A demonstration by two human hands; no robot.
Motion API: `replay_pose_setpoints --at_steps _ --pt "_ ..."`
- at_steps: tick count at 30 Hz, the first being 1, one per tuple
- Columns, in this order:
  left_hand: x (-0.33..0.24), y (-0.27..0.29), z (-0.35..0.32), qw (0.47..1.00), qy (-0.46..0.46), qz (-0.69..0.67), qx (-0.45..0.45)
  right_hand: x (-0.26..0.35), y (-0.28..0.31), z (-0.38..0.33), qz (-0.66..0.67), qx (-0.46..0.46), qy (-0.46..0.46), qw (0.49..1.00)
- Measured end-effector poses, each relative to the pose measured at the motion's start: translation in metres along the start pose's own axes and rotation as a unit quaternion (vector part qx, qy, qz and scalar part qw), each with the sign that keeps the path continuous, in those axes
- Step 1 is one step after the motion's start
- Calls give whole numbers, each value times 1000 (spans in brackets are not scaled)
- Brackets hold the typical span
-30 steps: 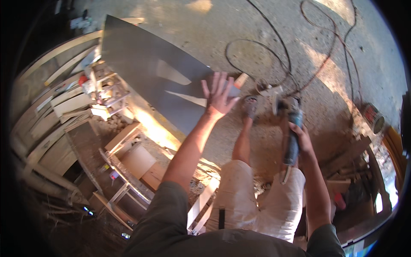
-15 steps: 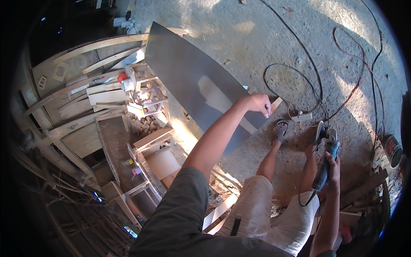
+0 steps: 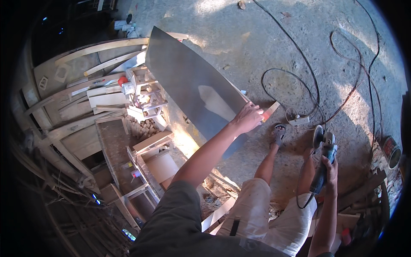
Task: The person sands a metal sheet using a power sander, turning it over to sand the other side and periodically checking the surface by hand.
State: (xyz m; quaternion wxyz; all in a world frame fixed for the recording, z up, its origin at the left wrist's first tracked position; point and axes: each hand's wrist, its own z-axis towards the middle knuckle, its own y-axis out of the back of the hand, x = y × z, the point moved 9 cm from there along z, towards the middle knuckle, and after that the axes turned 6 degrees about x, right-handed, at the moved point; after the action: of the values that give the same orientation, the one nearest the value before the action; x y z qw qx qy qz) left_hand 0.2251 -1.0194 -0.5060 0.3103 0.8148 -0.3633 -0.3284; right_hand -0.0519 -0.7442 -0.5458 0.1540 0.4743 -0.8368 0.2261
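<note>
I see the left hand (image 3: 248, 118) gripping the near edge of a large grey metal sheet (image 3: 192, 90) standing on edge. The right hand (image 3: 327, 169), well right of the sheet, clenches a blue angle grinder (image 3: 323, 158) over the concrete floor (image 3: 274, 38).

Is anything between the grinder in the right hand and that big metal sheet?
Yes. The person's own legs, the sandalled foot included, lie between the grinder, held low at the right hand, and the sheet. The left hand already grips the sheet's near edge, with nothing between them.
</note>
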Motion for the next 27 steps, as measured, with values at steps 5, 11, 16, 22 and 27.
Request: replay_pose_setpoints --at_steps 5,11,16,22,27 --pt "-17 49 -62 998 21 2 -57 4 8 -3 -5 -3 6 1000" --pt "-15 53 -93 995 48 -36 -76 3 23 -3 4 -19 37 999" --pt "-19 53 -86 995 51 -49 -77 11 30 -18 1 -36 55 998" --pt "4 53 -100 983 125 -36 -132 22 38 -41 5 -52 73 996" --pt "13 63 -143 917 203 -75 -334 14 55 -55 21 -80 89 993"
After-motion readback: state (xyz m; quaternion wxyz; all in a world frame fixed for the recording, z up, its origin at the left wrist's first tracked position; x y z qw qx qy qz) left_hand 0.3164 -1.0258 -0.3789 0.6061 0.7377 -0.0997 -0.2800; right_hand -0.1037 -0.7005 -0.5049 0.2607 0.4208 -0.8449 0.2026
